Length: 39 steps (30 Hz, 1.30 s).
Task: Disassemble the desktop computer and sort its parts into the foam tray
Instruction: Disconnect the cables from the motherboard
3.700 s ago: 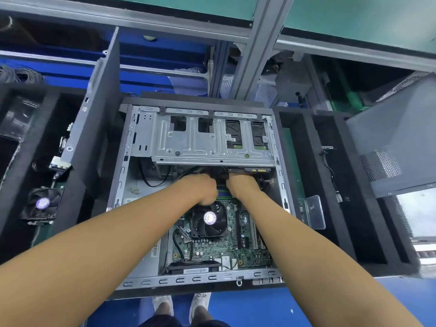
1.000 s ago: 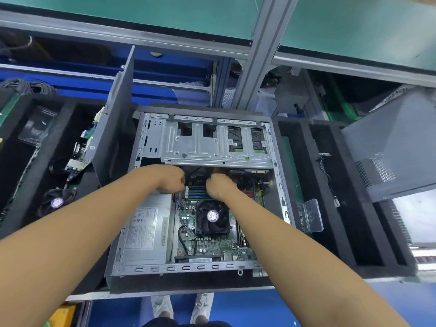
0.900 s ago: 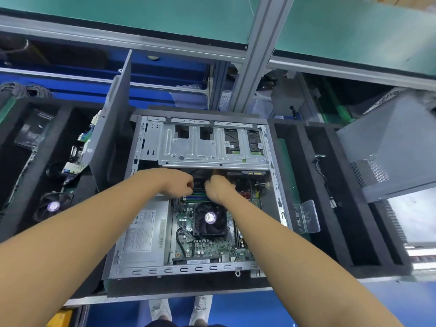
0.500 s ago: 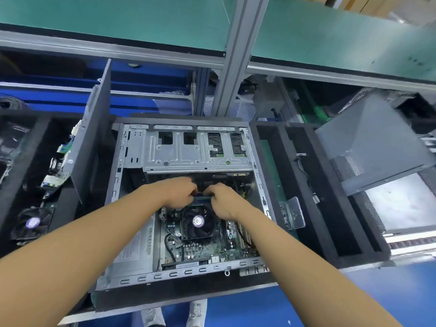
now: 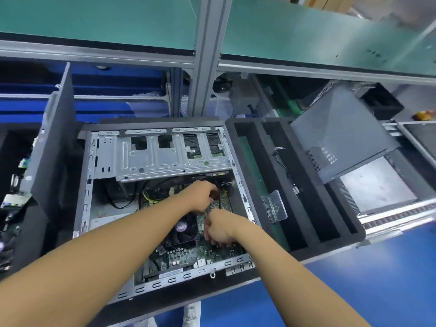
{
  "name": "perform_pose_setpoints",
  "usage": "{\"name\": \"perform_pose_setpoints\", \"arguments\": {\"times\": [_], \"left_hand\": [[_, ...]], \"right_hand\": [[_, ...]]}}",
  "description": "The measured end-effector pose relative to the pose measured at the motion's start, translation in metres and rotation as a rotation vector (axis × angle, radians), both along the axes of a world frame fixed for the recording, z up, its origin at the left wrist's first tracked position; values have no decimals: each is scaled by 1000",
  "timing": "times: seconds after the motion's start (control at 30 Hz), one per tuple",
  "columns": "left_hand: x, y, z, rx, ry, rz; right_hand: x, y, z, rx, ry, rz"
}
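Your left hand (image 5: 202,194) and right hand (image 5: 221,228) are both inside the open grey metal desktop computer case (image 5: 160,159), which sits in the black foam tray (image 5: 259,120) on the blue surface (image 5: 354,279). The fingers of both hands are curled, left at the far end and right at the near end of a narrow green memory strip (image 5: 213,207), just right of the black round cooler fan (image 5: 184,226). Can't tell if either hand actually grips the strip. Green motherboard (image 5: 188,252) is under the fan. Clear plastic bracket (image 5: 274,206) is in the tray's right slots. Flat grey side panel (image 5: 55,147) stands upright left of the case.
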<state>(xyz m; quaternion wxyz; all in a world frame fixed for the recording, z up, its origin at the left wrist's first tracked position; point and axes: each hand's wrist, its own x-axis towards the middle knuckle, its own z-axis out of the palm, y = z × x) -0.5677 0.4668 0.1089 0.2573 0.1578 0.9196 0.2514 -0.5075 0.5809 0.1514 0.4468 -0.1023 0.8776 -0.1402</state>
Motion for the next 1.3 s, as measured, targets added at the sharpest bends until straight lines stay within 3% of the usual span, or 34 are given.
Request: {"name": "perform_pose_setpoints", "arguments": {"times": [0.1,0.43,0.63,0.93,1.17,1.3], "left_hand": [[-5,21,-15,5,-24,127],[-18,54,-38,-6,-170,415],[-11,50,-47,28,-27,409],[-9,50,-51,175,5,439],[-9,52,-51,167,24,431],[-9,49,-48,70,101,369]], "right_hand": [[5,7,-10,0,-67,49],[15,8,-31,43,5,161],[15,10,-37,30,39,194],[14,9,-42,46,48,238],[15,9,-42,29,45,239],[14,8,-43,36,32,236]]}}
